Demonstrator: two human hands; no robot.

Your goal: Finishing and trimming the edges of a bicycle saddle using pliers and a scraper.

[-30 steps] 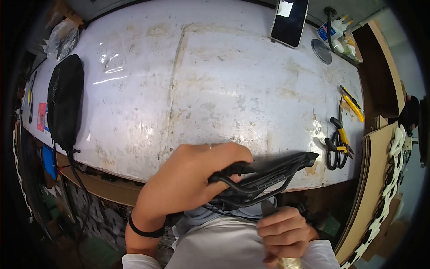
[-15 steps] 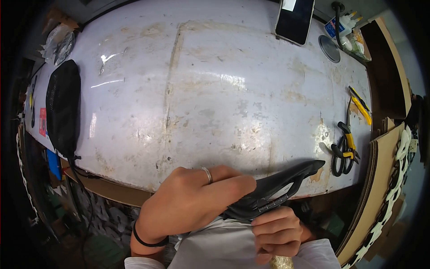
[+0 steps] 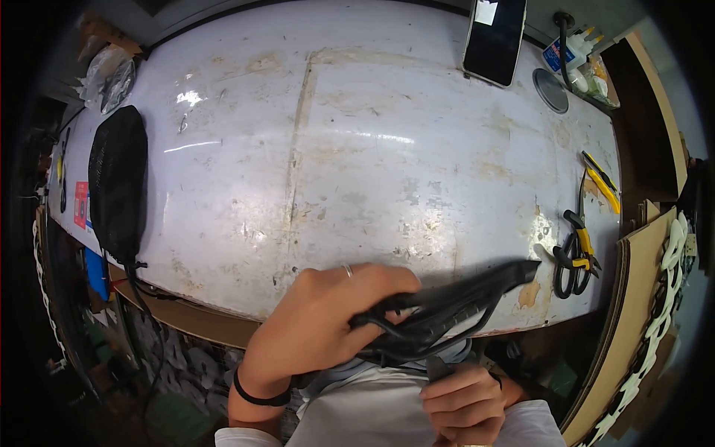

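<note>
My left hand (image 3: 335, 316) is closed around the wide end of a black bicycle saddle (image 3: 477, 293), held at the table's near edge above my lap. The saddle is tilted so that its underside rails show, and its narrow nose points to the right. Below the rails, my right hand (image 3: 468, 406) is wrapped round a tool with a flat grey blade (image 3: 438, 368). The blade's tip is close under the saddle; I cannot tell whether they touch. My fingers hide most of the tool's handle.
Yellow-and-black pliers (image 3: 579, 249), black-handled scissors (image 3: 567, 279) and a yellow cutter (image 3: 605, 190) lie on the right of the white table (image 3: 223, 223). A long black mesh-covered item (image 3: 119, 182) lies left. A phone (image 3: 494, 41) and glue bottles (image 3: 570, 52) stand at the back.
The saddle has been turned, so more of its rails and underside shows. My right hand has dropped slightly away from it, and the grey blade has come into view.
</note>
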